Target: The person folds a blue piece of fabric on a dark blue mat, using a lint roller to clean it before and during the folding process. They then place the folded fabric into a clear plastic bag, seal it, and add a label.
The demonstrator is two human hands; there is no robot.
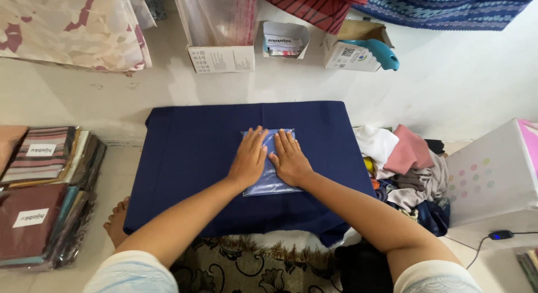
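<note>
Bare left hand (248,157) and right hand (289,158) lie flat, fingers spread, gripping nothing, pressing a pale-blue plastic-wrapped folded cloth packet (270,178) at the centre of the navy-draped low counter (190,153). Stacked wrapped fabrics (42,192) sit left; loose clothes pile (403,170) right.

navy table cover (190,153), lt-blue folded cloth (269,184), pink cloth (412,150), floral blk/tan rug (241,268)

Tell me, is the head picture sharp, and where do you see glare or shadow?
Head view: sharp at the centre, both hands, left hand and right hand, flat on the blue packet; soft even light, faint shadow beside the navy cloth; glare on the plastic-wrapped stacks; edges bend slightly.
</note>
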